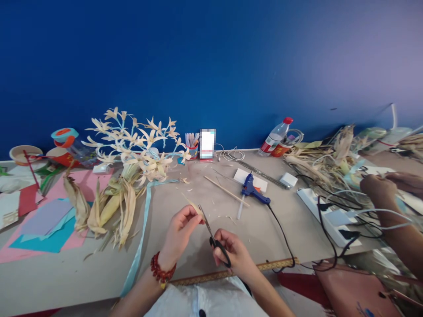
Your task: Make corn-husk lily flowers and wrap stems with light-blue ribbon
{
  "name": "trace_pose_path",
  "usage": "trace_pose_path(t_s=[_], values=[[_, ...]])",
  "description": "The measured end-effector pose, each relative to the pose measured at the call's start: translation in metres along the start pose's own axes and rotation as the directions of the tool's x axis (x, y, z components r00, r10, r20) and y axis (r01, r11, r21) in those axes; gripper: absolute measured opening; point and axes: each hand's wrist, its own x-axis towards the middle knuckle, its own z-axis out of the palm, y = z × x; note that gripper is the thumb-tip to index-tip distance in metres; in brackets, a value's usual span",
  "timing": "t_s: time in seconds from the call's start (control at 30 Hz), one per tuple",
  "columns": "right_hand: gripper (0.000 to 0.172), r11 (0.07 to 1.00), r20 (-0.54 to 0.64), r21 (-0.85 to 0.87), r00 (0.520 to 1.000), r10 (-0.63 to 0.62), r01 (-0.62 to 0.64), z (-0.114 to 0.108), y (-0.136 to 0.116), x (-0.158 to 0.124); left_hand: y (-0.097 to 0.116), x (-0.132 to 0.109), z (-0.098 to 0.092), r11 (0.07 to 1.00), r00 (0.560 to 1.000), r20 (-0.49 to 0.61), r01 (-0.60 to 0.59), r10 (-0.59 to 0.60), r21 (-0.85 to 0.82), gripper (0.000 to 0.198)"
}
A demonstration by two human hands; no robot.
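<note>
Near the table's front edge, my left hand (185, 229) pinches a thin pale strip of corn husk (191, 203) that points away from me. Black-handled scissors (220, 252) are in my right hand (233, 248), with fingers through the loops. The blades reach up beside my left fingertips and touch or nearly touch the husk strip; I cannot tell whether they are cutting into it. Small husk scraps (231, 218) lie on the table just beyond. A blue glue gun (253, 188) with a clear glue stick rests farther back, next to a thin wooden stick (226, 190).
Left stand husk flowers (145, 145) on blue stems, dried husks (109, 209) and coloured paper (46, 220). A light-blue ribbon (140, 240) hangs over the front edge. Rightward are a bottle (275, 137), a power strip (327, 215) with cables, and another person's hands (380, 189).
</note>
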Motion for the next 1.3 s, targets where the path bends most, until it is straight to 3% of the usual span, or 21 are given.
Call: trace_pose_path(t_s=[0.43, 0.7, 0.93, 1.1, 1.3], values=[[0.058, 1.0, 0.0, -0.022, 1.0, 0.022, -0.022, -0.003, 0.002, 0.0, 0.002, 0.001, -0.009, 0.998, 0.995, 0.1, -0.013, 0.008, 0.055, 0.014], [0.056, 0.998, -0.002, -0.046, 0.999, 0.037, -0.037, -0.001, -0.002, -0.001, 0.004, 0.0, -0.012, 0.998, 0.995, 0.098, -0.014, 0.008, 0.063, 0.014], [0.062, 0.999, 0.033, -0.038, 0.999, 0.028, -0.027, -0.003, -0.002, -0.002, 0.002, 0.001, -0.017, 0.974, 0.984, 0.177, -0.065, 0.026, 0.219, 0.017], [0.062, 0.999, 0.038, -0.042, 0.999, 0.034, -0.032, -0.006, 0.0, 0.0, 0.008, 0.0, -0.017, 0.919, 0.974, 0.207, -0.165, 0.095, 0.357, 0.015], [0.06, 0.995, 0.03, -0.093, 0.999, 0.026, -0.023, -0.007, 0.002, 0.002, 0.011, 0.0, -0.016, 0.911, 0.974, 0.201, -0.172, 0.102, 0.374, 0.014]])
